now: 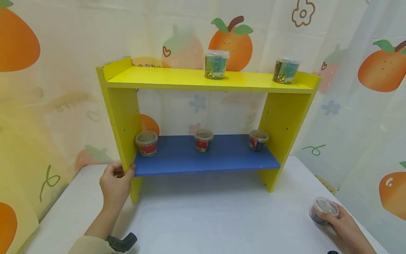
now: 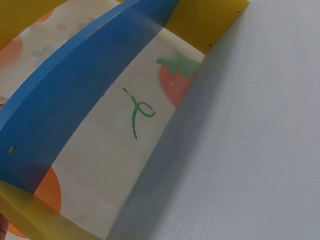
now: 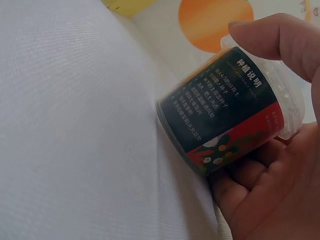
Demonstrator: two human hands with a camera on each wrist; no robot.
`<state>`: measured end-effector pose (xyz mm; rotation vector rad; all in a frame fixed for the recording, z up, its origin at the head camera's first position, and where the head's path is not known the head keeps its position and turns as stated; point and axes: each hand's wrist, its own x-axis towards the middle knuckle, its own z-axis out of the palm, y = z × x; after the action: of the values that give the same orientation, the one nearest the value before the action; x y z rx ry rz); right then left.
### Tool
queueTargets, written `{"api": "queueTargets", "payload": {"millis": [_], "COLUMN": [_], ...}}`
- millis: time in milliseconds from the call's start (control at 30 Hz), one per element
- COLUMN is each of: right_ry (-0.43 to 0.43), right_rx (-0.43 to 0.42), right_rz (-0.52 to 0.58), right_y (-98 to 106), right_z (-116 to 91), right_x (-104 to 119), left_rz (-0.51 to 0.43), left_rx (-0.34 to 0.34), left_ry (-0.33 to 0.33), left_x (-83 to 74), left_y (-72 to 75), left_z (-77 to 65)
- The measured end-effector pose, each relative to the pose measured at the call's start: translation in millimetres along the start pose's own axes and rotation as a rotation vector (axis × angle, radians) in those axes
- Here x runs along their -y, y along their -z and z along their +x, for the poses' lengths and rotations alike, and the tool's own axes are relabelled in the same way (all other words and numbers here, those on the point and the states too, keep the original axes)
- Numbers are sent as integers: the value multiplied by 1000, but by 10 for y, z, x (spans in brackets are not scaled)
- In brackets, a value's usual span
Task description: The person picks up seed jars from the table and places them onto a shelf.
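A two-tier shelf has a yellow top board point(image 1: 177, 76), yellow side panels and a blue lower board point(image 1: 206, 160). My left hand point(image 1: 115, 185) grips the left side panel point(image 1: 122, 116) near the blue board, thumb in front and fingers behind. Only a sliver of that hand shows in the left wrist view. At the table's right side, my right hand point(image 1: 347, 225) holds a lidded plastic planting cup point(image 1: 323, 210) between thumb and fingers. Its dark and red printed label point(image 3: 225, 100) faces the right wrist camera. The cup's base is at the white tabletop; whether it touches is unclear.
On the blue board stand a left red cup point(image 1: 147, 144), a middle red cup point(image 1: 203, 141) and a right red cup point(image 1: 258, 140). Up top are two green cups, one central point(image 1: 216, 64), one right point(image 1: 286, 71). A fruit-patterned curtain point(image 1: 349, 116) hangs behind the white table point(image 1: 203, 218).
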<state>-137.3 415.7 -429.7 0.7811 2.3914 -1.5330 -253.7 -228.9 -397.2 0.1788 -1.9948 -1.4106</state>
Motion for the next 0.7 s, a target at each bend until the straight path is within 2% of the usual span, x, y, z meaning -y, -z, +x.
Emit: {"api": "queueTargets", "payload": {"millis": [133, 500, 700], "right_ry": [27, 51, 143], "right_rx": [-17, -39, -51], "right_rz": [-58, -98, -193], "right_y": [1, -43, -96], "right_z": [1, -6, -29], "right_x": [-6, -6, 39], "left_rz": [-9, -15, -16], "left_rx": [-7, -40, -36], "left_ry": [-8, -54, -44], "left_x": [2, 38, 46], "left_y": [6, -17, -23], "left_z": [1, 17, 17]}}
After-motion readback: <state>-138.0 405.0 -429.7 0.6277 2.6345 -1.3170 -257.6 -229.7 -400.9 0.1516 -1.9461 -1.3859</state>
